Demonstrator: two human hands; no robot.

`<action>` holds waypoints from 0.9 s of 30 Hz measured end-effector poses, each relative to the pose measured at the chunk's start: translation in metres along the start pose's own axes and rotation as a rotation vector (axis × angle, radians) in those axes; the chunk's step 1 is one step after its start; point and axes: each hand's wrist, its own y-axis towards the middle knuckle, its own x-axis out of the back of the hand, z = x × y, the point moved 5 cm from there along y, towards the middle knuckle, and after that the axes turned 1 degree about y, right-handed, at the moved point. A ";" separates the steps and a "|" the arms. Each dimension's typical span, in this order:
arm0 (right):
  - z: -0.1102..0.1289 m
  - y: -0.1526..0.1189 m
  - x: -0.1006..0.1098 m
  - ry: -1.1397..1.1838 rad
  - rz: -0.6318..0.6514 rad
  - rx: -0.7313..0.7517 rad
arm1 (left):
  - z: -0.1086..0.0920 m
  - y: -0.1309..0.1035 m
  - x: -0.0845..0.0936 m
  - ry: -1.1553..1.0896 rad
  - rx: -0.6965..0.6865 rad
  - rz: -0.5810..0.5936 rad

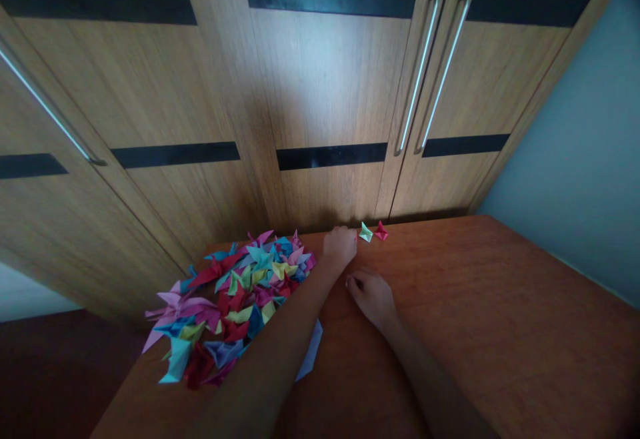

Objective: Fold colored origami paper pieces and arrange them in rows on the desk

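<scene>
My left hand [340,245] reaches to the back edge of the table, its fingers closed; whatever may be in them is hidden. Just right of it lies a small light-green folded paper crane [366,232], and beside that a red folded paper piece [381,231]. Nearer to me, my right hand [373,295] rests on the table with its fingers curled in, and nothing shows in them. To the left spreads a heap of colourful origami cranes [240,305], partly covered by my left forearm. A pale blue-violet paper piece [311,352] sticks out from under that forearm.
The brown wooden table [475,319] stands against a wooden wardrobe [320,79] with dark bands and long metal handles [419,72]. A pale blue wall [580,159] rises on the right. Dark floor [60,365] shows past the table's left edge.
</scene>
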 end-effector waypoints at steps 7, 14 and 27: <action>-0.001 0.000 -0.001 0.007 -0.006 -0.004 | 0.001 -0.002 0.004 0.009 -0.006 0.007; -0.002 0.001 -0.001 0.009 0.007 -0.004 | 0.000 -0.004 0.005 0.008 -0.028 -0.007; 0.000 0.000 0.000 -0.044 0.039 -0.025 | 0.024 -0.041 0.056 0.018 -0.005 -0.069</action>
